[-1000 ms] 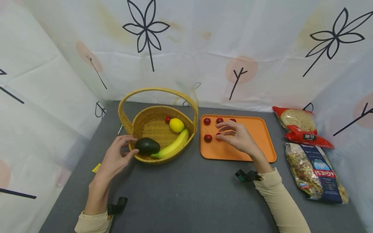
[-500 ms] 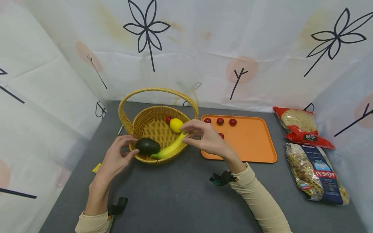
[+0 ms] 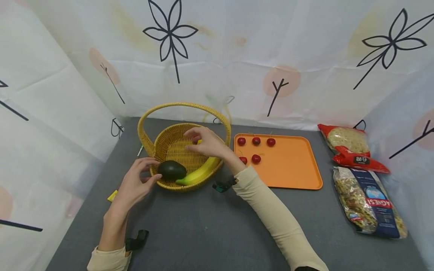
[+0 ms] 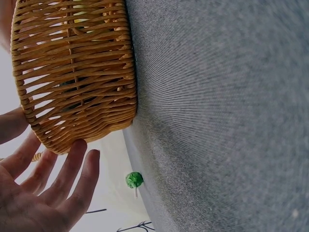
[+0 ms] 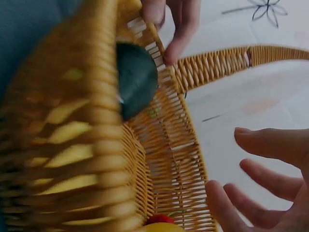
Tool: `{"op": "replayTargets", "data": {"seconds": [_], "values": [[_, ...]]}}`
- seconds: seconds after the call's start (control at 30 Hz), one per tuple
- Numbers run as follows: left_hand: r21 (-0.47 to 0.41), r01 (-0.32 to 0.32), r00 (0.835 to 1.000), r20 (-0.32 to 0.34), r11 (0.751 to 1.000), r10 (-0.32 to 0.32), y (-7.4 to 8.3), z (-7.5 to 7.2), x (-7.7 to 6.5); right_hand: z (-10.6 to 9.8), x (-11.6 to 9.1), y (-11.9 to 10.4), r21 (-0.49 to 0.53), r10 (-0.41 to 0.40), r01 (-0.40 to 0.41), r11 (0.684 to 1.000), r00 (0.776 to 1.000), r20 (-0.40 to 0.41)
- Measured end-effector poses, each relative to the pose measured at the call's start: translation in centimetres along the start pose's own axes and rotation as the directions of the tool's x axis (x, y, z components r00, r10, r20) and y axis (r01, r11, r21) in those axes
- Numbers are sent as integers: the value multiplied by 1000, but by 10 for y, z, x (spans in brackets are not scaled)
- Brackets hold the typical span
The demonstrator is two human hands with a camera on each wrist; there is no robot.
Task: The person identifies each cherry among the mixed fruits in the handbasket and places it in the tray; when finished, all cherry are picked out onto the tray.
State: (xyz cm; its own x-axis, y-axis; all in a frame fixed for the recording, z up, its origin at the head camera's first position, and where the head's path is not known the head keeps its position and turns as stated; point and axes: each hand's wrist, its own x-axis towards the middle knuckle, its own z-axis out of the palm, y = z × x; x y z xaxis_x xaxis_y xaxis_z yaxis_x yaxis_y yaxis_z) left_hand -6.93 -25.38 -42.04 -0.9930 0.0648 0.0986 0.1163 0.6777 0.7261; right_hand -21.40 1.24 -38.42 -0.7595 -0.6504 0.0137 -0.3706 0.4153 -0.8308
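Note:
My left hand point(image 3: 139, 180) holds the left rim of the yellow wicker basket point(image 3: 173, 130). In the left wrist view, its fingers point(image 4: 72, 174) lie against the woven outer wall. A dark green avocado point(image 3: 172, 169) rests in the basket near that hand, with a banana point(image 3: 198, 174) beside it. My right hand point(image 3: 207, 143) is over the basket's right half, and the right wrist view shows its fingers point(image 5: 270, 181) spread with nothing between them. It mostly covers the lemon point(image 3: 199, 142). Low in the right wrist view, a red cherry point(image 5: 163, 220) shows beside the lemon.
An orange tray point(image 3: 291, 165) right of the basket carries several cherries point(image 3: 256, 159). Two food bags, one red point(image 3: 352, 145) and one of pasta point(image 3: 369, 203), lie at the far right. Left of the basket are a green-topped stick point(image 4: 134, 180) and a yellow piece point(image 3: 112, 195).
My right hand has moved left from above the cherries on the tray, past the banana, to over the basket. The left hand and the basket have stayed in place.

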Motion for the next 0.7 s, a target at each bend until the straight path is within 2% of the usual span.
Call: {"op": "replayTargets", "data": {"seconds": [0.27,0.43,0.57,0.7], "values": [[-7,7,1000,4,1000,-7,1,1,0,1,39,3,-74,146,-144,987,989,14],[-6,7,1000,2,1000,-7,2,0,0,1,49,4,-97,203,-197,976,978,56],[-5,10,1000,0,1000,-10,2,0,0,1,54,3,-177,238,-217,960,966,105],[-4,12,1000,3,1000,-12,2,-1,-1,6,60,0,-247,287,-253,935,952,109]]}}
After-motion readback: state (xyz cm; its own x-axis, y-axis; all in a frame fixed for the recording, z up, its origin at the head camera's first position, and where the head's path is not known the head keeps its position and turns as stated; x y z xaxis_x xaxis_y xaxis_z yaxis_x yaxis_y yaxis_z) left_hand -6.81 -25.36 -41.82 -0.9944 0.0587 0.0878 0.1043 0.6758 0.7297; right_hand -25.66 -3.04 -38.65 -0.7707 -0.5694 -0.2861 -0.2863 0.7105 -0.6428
